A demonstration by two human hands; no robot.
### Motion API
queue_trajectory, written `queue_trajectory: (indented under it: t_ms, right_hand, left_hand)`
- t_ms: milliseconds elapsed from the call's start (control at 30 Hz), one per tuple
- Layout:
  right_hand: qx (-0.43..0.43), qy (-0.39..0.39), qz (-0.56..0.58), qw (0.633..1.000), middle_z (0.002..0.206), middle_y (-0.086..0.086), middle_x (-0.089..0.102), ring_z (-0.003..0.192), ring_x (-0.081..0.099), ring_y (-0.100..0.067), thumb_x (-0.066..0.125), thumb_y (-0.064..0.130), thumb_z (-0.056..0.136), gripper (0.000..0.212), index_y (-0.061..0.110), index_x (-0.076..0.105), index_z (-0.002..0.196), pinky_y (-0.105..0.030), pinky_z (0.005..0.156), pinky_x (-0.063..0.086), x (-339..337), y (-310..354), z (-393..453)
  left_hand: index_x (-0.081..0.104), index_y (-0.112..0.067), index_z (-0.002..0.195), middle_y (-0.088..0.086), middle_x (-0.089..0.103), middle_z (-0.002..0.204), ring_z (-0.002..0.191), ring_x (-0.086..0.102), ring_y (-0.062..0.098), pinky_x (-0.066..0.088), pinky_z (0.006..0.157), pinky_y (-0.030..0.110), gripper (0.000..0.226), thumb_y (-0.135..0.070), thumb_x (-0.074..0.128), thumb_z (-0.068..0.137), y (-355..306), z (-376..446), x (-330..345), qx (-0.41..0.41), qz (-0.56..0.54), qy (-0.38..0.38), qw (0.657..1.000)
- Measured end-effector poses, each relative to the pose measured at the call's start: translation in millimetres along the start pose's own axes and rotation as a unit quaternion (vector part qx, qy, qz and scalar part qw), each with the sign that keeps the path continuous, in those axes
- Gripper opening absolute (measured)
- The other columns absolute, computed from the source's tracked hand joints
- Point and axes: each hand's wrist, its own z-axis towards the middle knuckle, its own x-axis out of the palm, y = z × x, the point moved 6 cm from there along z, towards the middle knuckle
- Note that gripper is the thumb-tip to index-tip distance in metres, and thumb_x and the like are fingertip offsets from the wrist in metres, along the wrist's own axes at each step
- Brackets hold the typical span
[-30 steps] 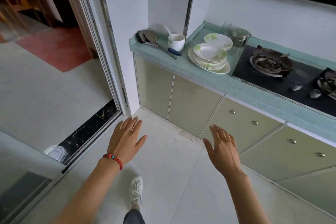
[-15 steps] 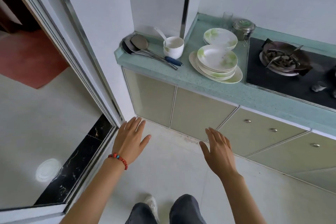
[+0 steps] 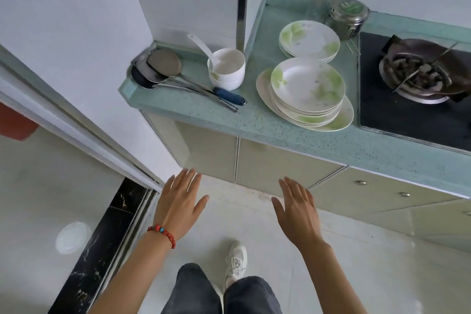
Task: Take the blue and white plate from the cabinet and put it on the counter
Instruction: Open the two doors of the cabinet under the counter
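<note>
No blue and white plate shows in this view. The cream cabinet doors (image 3: 275, 168) under the teal counter (image 3: 254, 122) are closed. My left hand (image 3: 179, 201), with a red bead bracelet at the wrist, hovers palm down and empty above the floor in front of the leftmost door. My right hand (image 3: 297, 208) hovers likewise, fingers spread, just below the second door. Both hands are apart from the cabinet.
On the counter lie metal ladles (image 3: 163, 69), a white cup with a spoon (image 3: 226, 69), two stacks of green and white plates (image 3: 308, 89), a glass and a steel pot (image 3: 348, 16). A gas hob (image 3: 418, 76) is at right. A sliding door frame (image 3: 76, 130) stands left.
I have stepped closer to the counter, so it fills more of the view and is seen more from above. Both hands stay open and empty, nearer the cabinet doors.
</note>
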Motion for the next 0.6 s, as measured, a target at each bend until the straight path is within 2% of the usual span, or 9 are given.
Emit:
queue_trajectory:
  t_ms: [233, 333, 400, 467, 500, 533, 600]
  right_hand:
    - [0.06, 0.001, 0.041, 0.997, 0.137, -0.016, 0.047, 0.13, 0.039, -0.03, 0.053, 0.021, 0.09, 0.042, 0.003, 0.045, 0.127, -0.042, 0.108, 0.029, 39, -11, 52]
    - [0.106, -0.008, 0.083, 0.991, 0.138, -0.015, 0.047, 0.131, 0.037, -0.029, 0.051, 0.021, 0.09, 0.043, 0.004, 0.043, 0.129, -0.042, 0.108, 0.028, 63, -14, 68]
    - [0.145, -0.03, 0.154, 0.977, 0.136, -0.011, 0.049, 0.129, 0.039, -0.026, 0.051, 0.021, 0.09, 0.041, 0.008, 0.044, 0.129, -0.038, 0.106, 0.03, 79, -14, 81]
    - [0.202, -0.064, 0.278, 0.937, 0.129, -0.004, 0.054, 0.123, 0.045, -0.021, 0.052, 0.019, 0.09, 0.035, 0.014, 0.049, 0.124, -0.03, 0.101, 0.033, 95, -14, 97]
    - [0.235, -0.079, 0.352, 0.903, 0.124, 0.0, 0.058, 0.119, 0.049, -0.018, 0.053, 0.018, 0.09, 0.031, 0.018, 0.052, 0.12, -0.028, 0.098, 0.036, 103, -13, 105]
    - [0.262, -0.091, 0.425, 0.861, 0.119, 0.003, 0.061, 0.114, 0.053, -0.015, 0.053, 0.015, 0.09, 0.027, 0.022, 0.054, 0.116, -0.028, 0.095, 0.04, 111, -12, 113]
    - [0.298, -0.114, 0.543, 0.777, 0.11, 0.004, 0.065, 0.106, 0.059, -0.012, 0.052, 0.01, 0.09, 0.024, 0.024, 0.057, 0.108, -0.028, 0.09, 0.047, 125, -9, 129]
  left_hand:
    - [0.055, 0.001, 0.114, 0.023, 0.06, 0.122, 0.113, 0.055, 0.039, 0.045, 0.091, 0.054, 0.076, -0.051, 0.005, 0.092, 13, 66, 34, 0.01, -0.017, 0.029, 0.999]
    - [0.053, 0.002, 0.117, 0.024, 0.057, 0.125, 0.115, 0.053, 0.04, 0.043, 0.094, 0.054, 0.078, -0.052, 0.004, 0.091, 16, 93, 60, 0.024, -0.041, 0.039, 0.998]
    - [0.051, 0.003, 0.12, 0.024, 0.056, 0.126, 0.117, 0.052, 0.039, 0.042, 0.095, 0.053, 0.075, -0.052, 0.009, 0.091, 19, 109, 80, 0.025, -0.076, 0.028, 0.996]
    - [0.046, 0.001, 0.125, 0.023, 0.054, 0.129, 0.121, 0.048, 0.037, 0.038, 0.099, 0.047, 0.063, -0.048, 0.026, 0.091, 25, 126, 99, -0.013, -0.176, -0.004, 0.984]
    - [0.045, -0.001, 0.127, 0.021, 0.052, 0.131, 0.123, 0.045, 0.035, 0.036, 0.101, 0.042, 0.053, -0.04, 0.038, 0.092, 29, 134, 109, -0.05, -0.251, -0.012, 0.967]
    - [0.045, -0.004, 0.127, 0.018, 0.052, 0.131, 0.124, 0.044, 0.032, 0.035, 0.101, 0.036, 0.044, -0.03, 0.046, 0.092, 33, 143, 118, -0.095, -0.331, -0.018, 0.939]
    - [0.051, -0.011, 0.122, 0.009, 0.057, 0.126, 0.12, 0.048, 0.024, 0.039, 0.095, 0.023, 0.032, -0.018, 0.051, 0.09, 39, 157, 131, -0.188, -0.471, -0.042, 0.861]
